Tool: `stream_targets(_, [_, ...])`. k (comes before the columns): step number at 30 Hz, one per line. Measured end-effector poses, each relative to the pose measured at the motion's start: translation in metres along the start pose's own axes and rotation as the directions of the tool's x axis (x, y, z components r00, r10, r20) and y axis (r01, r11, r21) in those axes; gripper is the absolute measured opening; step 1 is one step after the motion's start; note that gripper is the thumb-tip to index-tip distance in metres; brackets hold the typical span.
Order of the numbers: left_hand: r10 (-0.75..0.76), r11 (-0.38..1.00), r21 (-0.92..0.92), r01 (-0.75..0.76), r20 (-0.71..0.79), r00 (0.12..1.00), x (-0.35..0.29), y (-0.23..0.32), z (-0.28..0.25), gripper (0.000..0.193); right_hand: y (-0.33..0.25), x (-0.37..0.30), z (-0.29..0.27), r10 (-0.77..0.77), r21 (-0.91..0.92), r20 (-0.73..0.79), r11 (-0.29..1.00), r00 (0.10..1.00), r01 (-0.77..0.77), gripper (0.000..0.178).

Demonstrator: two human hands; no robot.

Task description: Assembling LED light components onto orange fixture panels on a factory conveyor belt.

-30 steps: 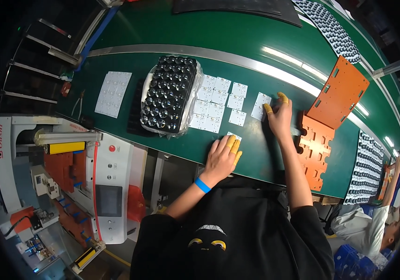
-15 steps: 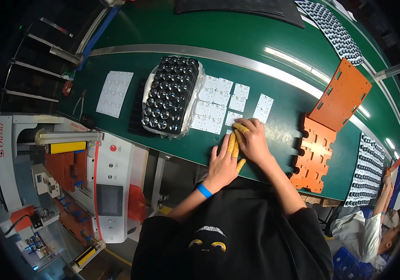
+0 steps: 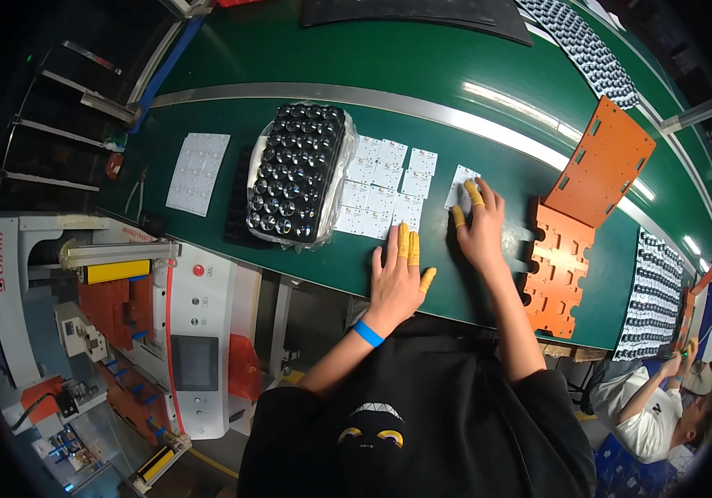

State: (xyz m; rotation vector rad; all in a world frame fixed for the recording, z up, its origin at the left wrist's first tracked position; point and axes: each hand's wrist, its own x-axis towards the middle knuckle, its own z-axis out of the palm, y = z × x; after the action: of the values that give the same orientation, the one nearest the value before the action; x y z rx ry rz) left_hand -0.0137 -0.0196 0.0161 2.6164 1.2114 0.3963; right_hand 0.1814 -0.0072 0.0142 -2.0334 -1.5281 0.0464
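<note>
My left hand, yellow covers on some of its fingers and a blue band at the wrist, lies with fingers stretched out. Its fingertips touch the lower edge of a small white circuit board. This board joins a cluster of white circuit boards laid out in rows. To the right, my right hand reaches over a separate white circuit board piece, its covered thumb and forefinger apart at the board's near side. The hand hides part of that piece.
Left of the cluster stands a black tray of shiny round lenses in clear plastic. A white board sheet and pliers lie farther left. Orange fixture plates are at right. A machine flanks the bench; a co-worker sits right.
My right hand has moved away from my left hand, right and farther, onto the separate board. A small board beneath my hands now sits against the cluster. My left hand moved slightly left.
</note>
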Motion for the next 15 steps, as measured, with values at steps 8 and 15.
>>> stream_targets(8, [0.020,1.000,0.014,-0.020,-0.066,0.998,0.007,-0.003,0.003,0.064,0.002,-0.013,-0.008,-0.007,0.044,0.122,0.999,0.992,0.002,0.045])
stream_targets(15, [0.012,1.000,0.027,-0.010,-0.078,0.997,0.013,-0.005,-0.002,0.062,-0.014,0.010,-0.004,-0.074,0.098,0.099,0.993,0.992,0.065,0.040])
